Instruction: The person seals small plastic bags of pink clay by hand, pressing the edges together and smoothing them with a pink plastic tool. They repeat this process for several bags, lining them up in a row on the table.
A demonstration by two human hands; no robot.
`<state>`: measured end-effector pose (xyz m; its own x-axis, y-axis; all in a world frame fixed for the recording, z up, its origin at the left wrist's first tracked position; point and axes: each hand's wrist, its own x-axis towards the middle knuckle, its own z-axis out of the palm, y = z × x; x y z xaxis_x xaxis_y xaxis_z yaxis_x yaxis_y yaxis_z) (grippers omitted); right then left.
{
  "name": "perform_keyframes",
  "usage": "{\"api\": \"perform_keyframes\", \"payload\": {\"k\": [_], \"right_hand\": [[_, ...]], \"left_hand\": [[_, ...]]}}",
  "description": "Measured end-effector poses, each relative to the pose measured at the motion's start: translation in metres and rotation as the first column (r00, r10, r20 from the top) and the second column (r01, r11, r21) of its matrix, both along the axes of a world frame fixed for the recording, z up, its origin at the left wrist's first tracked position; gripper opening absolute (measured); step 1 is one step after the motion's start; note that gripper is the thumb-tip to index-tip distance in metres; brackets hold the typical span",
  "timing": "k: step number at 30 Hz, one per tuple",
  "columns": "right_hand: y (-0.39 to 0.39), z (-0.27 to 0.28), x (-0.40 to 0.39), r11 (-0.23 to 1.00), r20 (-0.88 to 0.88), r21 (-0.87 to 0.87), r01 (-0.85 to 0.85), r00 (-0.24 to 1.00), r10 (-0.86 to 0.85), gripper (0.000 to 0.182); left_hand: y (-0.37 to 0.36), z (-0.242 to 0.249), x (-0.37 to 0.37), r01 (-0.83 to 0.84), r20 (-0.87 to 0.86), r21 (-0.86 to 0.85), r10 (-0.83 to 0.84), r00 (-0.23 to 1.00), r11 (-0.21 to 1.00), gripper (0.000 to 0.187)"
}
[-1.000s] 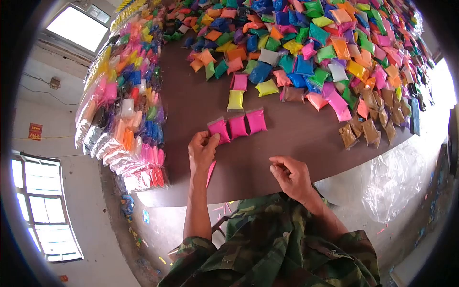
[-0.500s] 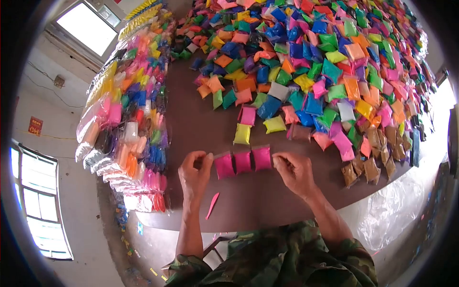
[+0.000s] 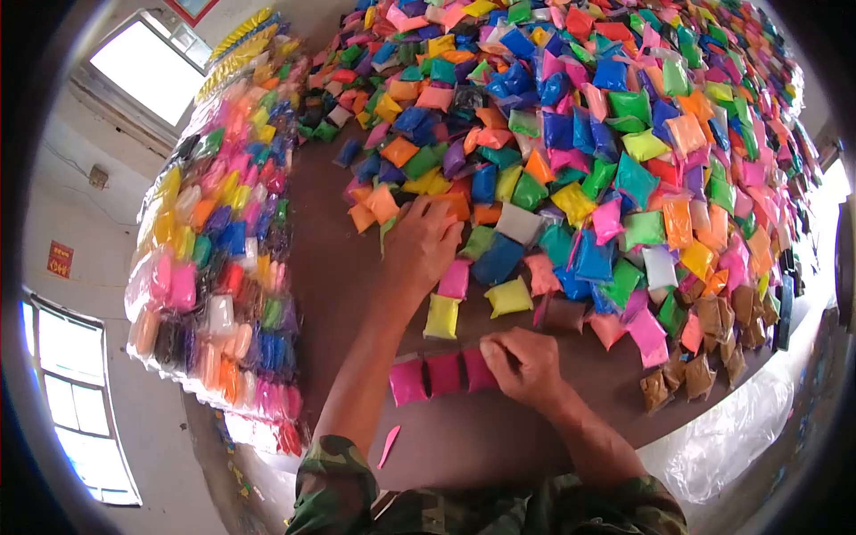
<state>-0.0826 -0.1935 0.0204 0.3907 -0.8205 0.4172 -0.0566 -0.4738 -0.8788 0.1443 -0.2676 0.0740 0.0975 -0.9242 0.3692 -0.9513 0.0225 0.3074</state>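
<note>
Three magenta packets (image 3: 442, 374) lie side by side on the brown table (image 3: 446, 437). My right hand (image 3: 524, 366) is closed at the right end of this row, its fingertips over the rightmost packet; whether they grip it is hidden. Farther forward, my left hand (image 3: 423, 242) reaches to the near left edge of the big heap of coloured packets (image 3: 571, 134). Its fingers bend down by orange and green packets, and their tips are hidden. Between the hands lie a pink packet (image 3: 454, 279) and a yellow packet (image 3: 441, 316).
A pink plastic knife-like tool (image 3: 388, 447) lies near the front edge. Stacked clear bags of coloured packets (image 3: 223, 241) line the left side. Brown packets (image 3: 700, 378) sit at the right edge, above clear plastic sheeting (image 3: 713, 446).
My left hand has moved forward from beside the magenta row to the heap. My right hand has come against the rightmost magenta packet. The camera view has shifted.
</note>
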Motion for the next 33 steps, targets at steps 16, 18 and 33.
{"api": "perform_keyframes", "payload": {"k": [16,18,33], "right_hand": [[-0.004,-0.005,-0.001,0.995,-0.037,0.086,-0.053,0.998,0.056,0.011],[-0.006,-0.004,-0.002,0.994,-0.036,0.093,-0.061,0.997,0.065,0.012],[-0.005,-0.003,0.000,0.991,-0.028,0.123,-0.059,0.998,0.063,0.018]], "left_hand": [[-0.110,-0.022,0.021,0.162,0.142,-0.134,-0.142,0.980,0.978,0.051],[-0.118,-0.023,0.040,0.150,0.133,-0.215,-0.123,0.983,0.965,0.040],[-0.092,-0.022,0.075,0.065,0.038,-0.350,-0.055,0.998,0.935,0.026]]}}
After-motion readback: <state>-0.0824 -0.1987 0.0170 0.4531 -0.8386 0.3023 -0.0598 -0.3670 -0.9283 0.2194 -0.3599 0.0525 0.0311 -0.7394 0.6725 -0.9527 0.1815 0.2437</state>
